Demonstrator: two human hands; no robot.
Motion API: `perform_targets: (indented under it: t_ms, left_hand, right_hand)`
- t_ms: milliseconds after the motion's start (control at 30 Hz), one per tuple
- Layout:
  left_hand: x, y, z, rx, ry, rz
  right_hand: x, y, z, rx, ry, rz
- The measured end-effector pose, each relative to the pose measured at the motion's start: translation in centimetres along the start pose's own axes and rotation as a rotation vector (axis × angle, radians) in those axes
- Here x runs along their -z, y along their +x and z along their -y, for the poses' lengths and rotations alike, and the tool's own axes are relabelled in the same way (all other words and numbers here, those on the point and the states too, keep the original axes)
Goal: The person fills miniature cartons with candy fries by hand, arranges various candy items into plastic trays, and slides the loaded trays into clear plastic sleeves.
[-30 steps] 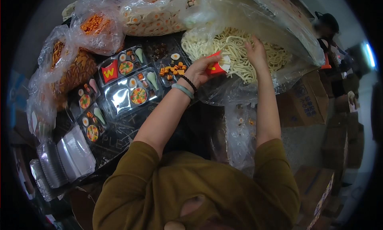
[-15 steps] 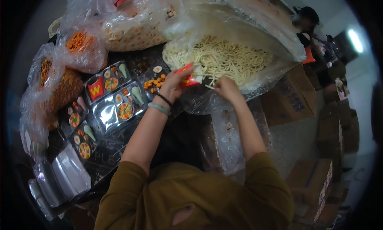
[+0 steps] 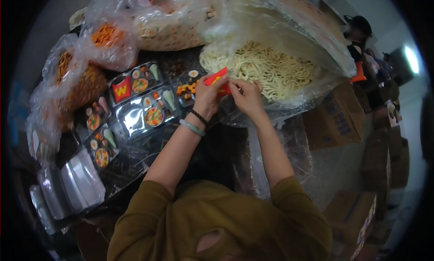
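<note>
My left hand [image 3: 209,97] grips a small red fries carton [image 3: 219,78] with a yellow mark, tilted toward the right. At the carton's open end, my right hand [image 3: 247,97] has its fingers pinched together; whatever sits between them is hidden. Just beyond both hands lies a large clear bag, open and full of pale fry-like sticks [image 3: 275,73]. Left of my left hand are small orange pieces [image 3: 186,88] and a miniature fried egg [image 3: 193,73]. A red carton with a yellow W [image 3: 121,90] lies in a clear tray, near a miniature pizza [image 3: 154,116].
Bags of orange bits [image 3: 107,35], egg-patterned pieces [image 3: 167,35] and brown pieces [image 3: 81,91] line the far and left sides. Stacked clear trays [image 3: 81,182] stand at the lower left. Cardboard boxes [image 3: 337,118] are on the right, and a person [image 3: 358,30] is in the background.
My right hand has moved left and up from the bag's edge to the carton. The pale stick at its fingertips no longer shows. The whole view has shifted slightly.
</note>
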State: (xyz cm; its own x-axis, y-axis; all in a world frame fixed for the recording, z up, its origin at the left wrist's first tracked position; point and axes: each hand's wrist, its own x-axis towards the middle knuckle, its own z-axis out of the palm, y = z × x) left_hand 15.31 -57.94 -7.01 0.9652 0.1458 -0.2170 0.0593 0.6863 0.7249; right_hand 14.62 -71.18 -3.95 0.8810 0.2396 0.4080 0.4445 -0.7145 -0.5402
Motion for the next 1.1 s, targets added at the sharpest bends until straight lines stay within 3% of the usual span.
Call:
perform_targets:
  t_ms: [167,233,267,333,367,467,600,700,833,967,1067,1100]
  left_hand:
    - [2.3,-1.5,-1.8,-0.01,-0.048,-0.022]
    - [4.5,-1.4,-2.8,0.028,-0.108,0.095]
    - [5.5,-1.5,-3.3,0.041,-0.123,0.105]
    - [6.4,-2.3,-4.6,0.096,-0.203,0.113]
    - [6.9,-2.9,-5.2,0.129,-0.22,0.118]
    - [7.6,-4.3,-6.2,0.166,-0.227,0.155]
    - [8.8,-5.8,-7.7,0.111,-0.17,0.059]
    - [10.1,-6.5,-8.1,-0.015,-0.059,-0.091]
    - [11.0,-9.1,-9.1,-0.189,0.059,-0.225]
    - [14.2,-11.4,-10.5,-0.398,0.023,-0.417]
    - [16.6,-13.4,-11.9,-0.488,0.035,-0.545]
    - [17.8,-14.0,-12.3,-0.517,0.041,-0.588]
  right_hand:
    - [-0.6,0.6,3.5,-0.063,0.061,0.377]
    - [-1.5,0.7,4.0,0.055,0.289,0.412]
    - [-1.7,0.7,4.1,0.184,0.349,0.321]
    - [-1.6,0.4,5.6,-0.108,0.782,0.192]
    - [-1.7,1.3,5.2,0.185,0.575,0.021]
    - [-2.3,2.8,6.3,0.187,0.578,0.123]
    - [-2.9,3.2,8.0,0.582,0.039,0.042]
    - [-4.0,1.8,9.9,0.688,-0.148,0.032]
    - [-6.4,-0.2,13.0,0.63,-0.129,0.151]
    - [-9.6,-2.0,16.7,0.303,0.363,0.329]
    - [-12.7,-4.0,19.3,0.282,0.495,0.38]
    - [-14.2,-4.6,20.3,0.172,0.66,0.448]
